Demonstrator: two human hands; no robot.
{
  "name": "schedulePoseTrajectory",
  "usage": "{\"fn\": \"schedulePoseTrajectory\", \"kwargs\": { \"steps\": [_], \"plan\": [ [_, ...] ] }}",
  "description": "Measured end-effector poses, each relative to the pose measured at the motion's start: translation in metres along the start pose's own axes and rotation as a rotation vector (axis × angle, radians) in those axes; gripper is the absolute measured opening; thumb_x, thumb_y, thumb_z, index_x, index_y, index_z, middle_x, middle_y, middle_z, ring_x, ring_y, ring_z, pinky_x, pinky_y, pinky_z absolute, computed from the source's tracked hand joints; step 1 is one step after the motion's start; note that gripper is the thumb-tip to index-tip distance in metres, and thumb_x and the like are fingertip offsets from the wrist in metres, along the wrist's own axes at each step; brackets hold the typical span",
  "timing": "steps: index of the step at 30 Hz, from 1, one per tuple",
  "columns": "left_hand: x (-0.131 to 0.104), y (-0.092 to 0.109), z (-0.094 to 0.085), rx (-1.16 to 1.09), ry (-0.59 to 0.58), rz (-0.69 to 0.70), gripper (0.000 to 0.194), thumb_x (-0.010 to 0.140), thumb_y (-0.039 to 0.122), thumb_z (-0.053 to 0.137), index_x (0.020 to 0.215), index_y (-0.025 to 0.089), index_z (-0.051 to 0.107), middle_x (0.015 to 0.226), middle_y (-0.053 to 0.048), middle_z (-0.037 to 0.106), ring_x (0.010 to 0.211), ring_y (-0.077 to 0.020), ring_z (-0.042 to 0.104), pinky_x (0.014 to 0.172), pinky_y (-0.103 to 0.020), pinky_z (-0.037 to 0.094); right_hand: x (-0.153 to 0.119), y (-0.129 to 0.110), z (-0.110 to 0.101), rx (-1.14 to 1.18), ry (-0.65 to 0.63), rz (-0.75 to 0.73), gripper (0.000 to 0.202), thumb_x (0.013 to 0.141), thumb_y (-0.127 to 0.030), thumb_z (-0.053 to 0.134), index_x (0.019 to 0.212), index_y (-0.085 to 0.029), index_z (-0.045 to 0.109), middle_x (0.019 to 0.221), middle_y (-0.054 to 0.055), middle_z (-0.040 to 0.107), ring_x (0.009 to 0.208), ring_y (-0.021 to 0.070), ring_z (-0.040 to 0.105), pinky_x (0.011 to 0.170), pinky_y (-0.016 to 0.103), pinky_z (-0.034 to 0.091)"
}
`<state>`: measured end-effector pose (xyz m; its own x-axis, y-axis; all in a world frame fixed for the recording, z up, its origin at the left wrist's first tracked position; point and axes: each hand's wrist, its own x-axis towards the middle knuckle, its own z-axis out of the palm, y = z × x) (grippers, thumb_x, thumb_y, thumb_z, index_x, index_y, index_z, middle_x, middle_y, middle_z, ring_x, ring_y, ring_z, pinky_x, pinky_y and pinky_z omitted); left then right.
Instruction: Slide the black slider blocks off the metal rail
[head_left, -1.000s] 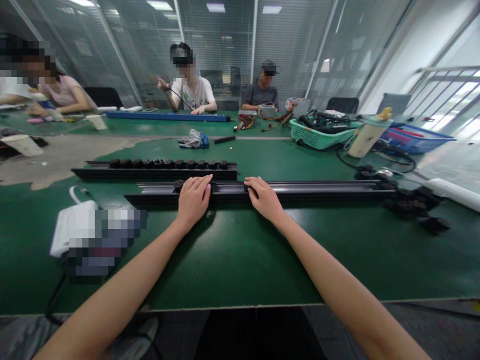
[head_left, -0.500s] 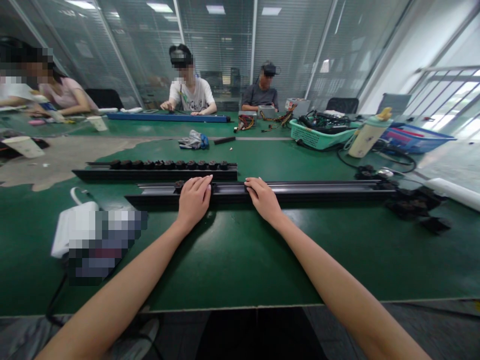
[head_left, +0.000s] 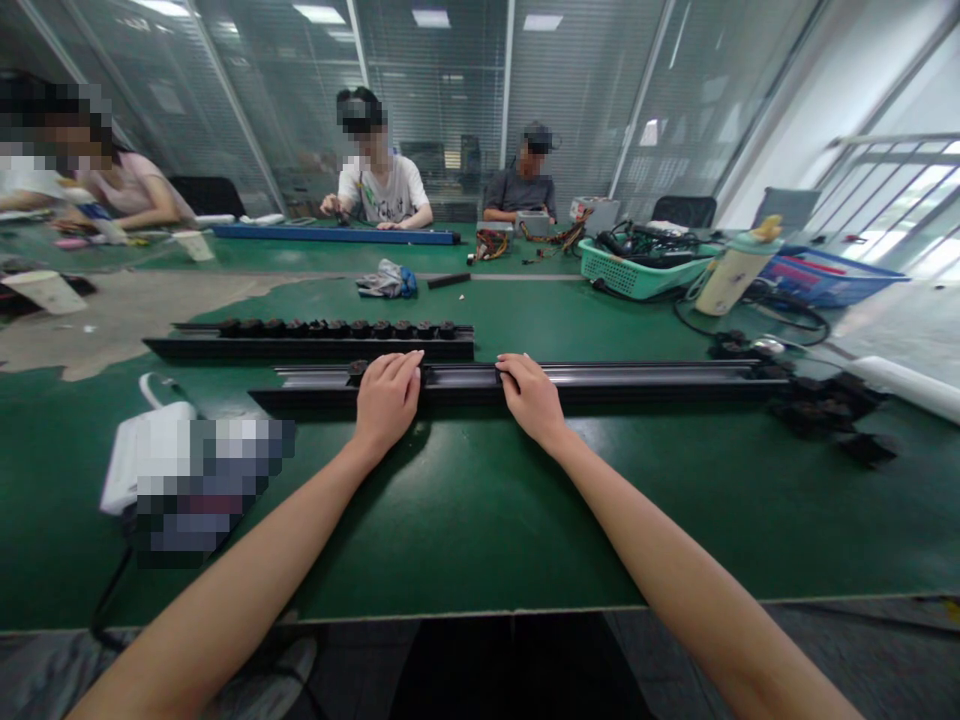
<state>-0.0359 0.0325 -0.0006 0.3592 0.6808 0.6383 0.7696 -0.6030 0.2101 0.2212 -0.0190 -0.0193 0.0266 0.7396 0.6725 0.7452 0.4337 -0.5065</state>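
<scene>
My one feed is the head camera, worn by the person and facing forward and down over the green table (head_left: 480, 520). Left hand (head_left: 386, 400), right hand (head_left: 534, 400) and black rail (head_left: 652, 392) lie close, mid-frame; the view reaches back to the glass partition (head_left: 442, 90).

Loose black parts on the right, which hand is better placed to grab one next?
Probably right: the right hand rests on the near rail, closer to the loose black parts than the left hand.
</scene>
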Motion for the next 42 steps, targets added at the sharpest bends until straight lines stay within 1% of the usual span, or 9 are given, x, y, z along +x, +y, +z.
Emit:
{"fn": "schedulePoseTrajectory", "kwargs": {
  "steps": [2,6,11,18,23,30,32,37,42],
  "plan": [
    [-0.0003,-0.0004,0.0003,0.003,0.006,0.004,0.051,0.111,0.037,0.034,0.144,0.017,0.068,0.141,-0.011,0.075,0.135,-0.0296,0.062,0.124,-0.051,0.044,0.0002,-0.0001,-0.001,-0.008,0.003,0.001,0.027,0.1,-0.015,0.05,0.108,-0.021,0.075,0.129,0.014,0.077,0.125,0.0267,0.071,0.127,0.056,0.044],
    [-0.0008,-0.0004,0.0001,0.003,0.005,0.002,0.049,0.111,0.036,0.035,0.145,0.021,0.068,0.141,-0.01,0.075,0.135,-0.0295,0.062,0.124,-0.052,0.044,0.0006,-0.0008,-0.0021,-0.018,-0.006,0.008,0.027,0.099,-0.015,0.051,0.108,-0.023,0.074,0.128,0.012,0.077,0.124,0.0268,0.072,0.127,0.056,0.044],
    [-0.0008,0.0002,-0.0009,0.011,-0.009,0.001,0.05,0.111,0.036,0.035,0.146,0.019,0.067,0.141,-0.012,0.074,0.136,-0.0302,0.061,0.125,-0.053,0.043,0.0004,-0.0012,-0.0029,-0.023,0.003,-0.004,0.026,0.098,-0.015,0.051,0.106,-0.022,0.074,0.127,0.013,0.078,0.122,0.0266,0.073,0.126,0.054,0.045],
    [-0.0014,-0.0005,-0.0005,0.012,0.001,0.004,0.049,0.111,0.036,0.035,0.145,0.022,0.067,0.14,-0.01,0.075,0.136,-0.0301,0.061,0.124,-0.053,0.044,0.0005,-0.0017,-0.0035,-0.05,0.003,-0.009,0.026,0.098,-0.015,0.051,0.106,-0.023,0.074,0.126,0.011,0.078,0.121,0.027,0.073,0.125,0.056,0.047],
    [-0.0016,-0.0015,0.0011,0.022,-0.002,-0.005,0.049,0.111,0.037,0.034,0.142,0.017,0.066,0.138,-0.014,0.075,0.137,-0.0311,0.061,0.124,-0.052,0.043,0.0004,-0.0012,-0.0037,-0.062,0.018,-0.015,0.026,0.098,-0.015,0.05,0.105,-0.022,0.074,0.124,0.013,0.078,0.119,0.0274,0.073,0.125,0.055,0.047],
    [-0.0017,-0.0025,0.0031,0.017,0.005,-0.015,0.047,0.11,0.039,0.035,0.14,0.018,0.064,0.137,-0.015,0.074,0.136,-0.0307,0.061,0.124,-0.053,0.044,0.0011,0.0,-0.0059,-0.055,0.033,0.017,0.025,0.097,-0.016,0.051,0.1,-0.024,0.074,0.121,0.011,0.079,0.118,0.0279,0.073,0.121,0.055,0.049],
    [-0.002,-0.0019,0.003,0.021,0.007,-0.019,0.045,0.11,0.039,0.035,0.139,0.019,0.065,0.136,-0.015,0.074,0.136,-0.0308,0.061,0.125,-0.053,0.042,0.0014,0.0,-0.0062,-0.056,0.033,0.015,0.025,0.098,-0.017,0.051,0.099,-0.024,0.074,0.121,0.011,0.079,0.117,0.028,0.073,0.121,0.055,0.05],
    [-0.0028,0.0004,0.0024,0.047,0.019,-0.035,0.041,0.11,0.036,0.036,0.133,0.022,0.066,0.134,-0.013,0.074,0.136,-0.0305,0.061,0.131,-0.057,0.032,0.0017,-0.0009,-0.0075,-0.057,0.033,0.011,0.022,0.1,-0.018,0.052,0.098,-0.023,0.073,0.12,0.012,0.079,0.116,0.0286,0.073,0.119,0.053,0.051],
    [-0.0032,0.0008,0.0015,0.074,0.022,-0.025,0.041,0.11,0.036,0.036,0.133,0.02,0.067,0.132,-0.013,0.074,0.135,-0.0312,0.061,0.13,-0.056,0.032,0.0019,-0.0013,-0.0093,-0.044,0.012,0.03,0.02,0.103,-0.022,0.053,0.101,-0.025,0.073,0.12,0.011,0.078,0.116,0.0284,0.072,0.117,0.053,0.052]
  ]
}}
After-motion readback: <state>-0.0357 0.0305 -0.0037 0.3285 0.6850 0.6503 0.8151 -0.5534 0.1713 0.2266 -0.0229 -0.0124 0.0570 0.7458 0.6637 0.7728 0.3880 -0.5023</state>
